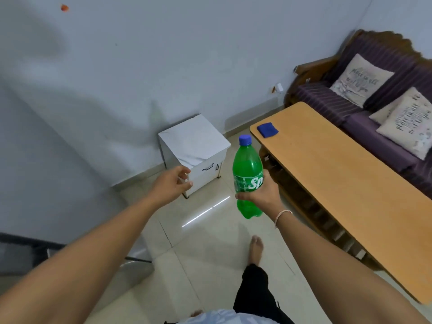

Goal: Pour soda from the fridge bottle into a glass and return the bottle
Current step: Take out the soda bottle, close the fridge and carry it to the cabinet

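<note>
Green plastic soda bottle (247, 174), blue cap on, was upright at the frame's centre, gripped at its label by the right hand (261, 195). At nine o'clock of it, the left hand (171, 183) hung loosely curled, empty. No glass was visible; carrying it level toward the wooden table (339, 183) at three o'clock seemed wise

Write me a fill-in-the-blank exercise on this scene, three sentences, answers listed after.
1. The green soda bottle is held upright by the ____ hand.
2. The cap on the bottle is ____ in colour.
3. The folded blue cloth lies on the wooden ____, while the left hand holds nothing and reaches toward the white cabinet.

Missing words: right; blue; table
</note>
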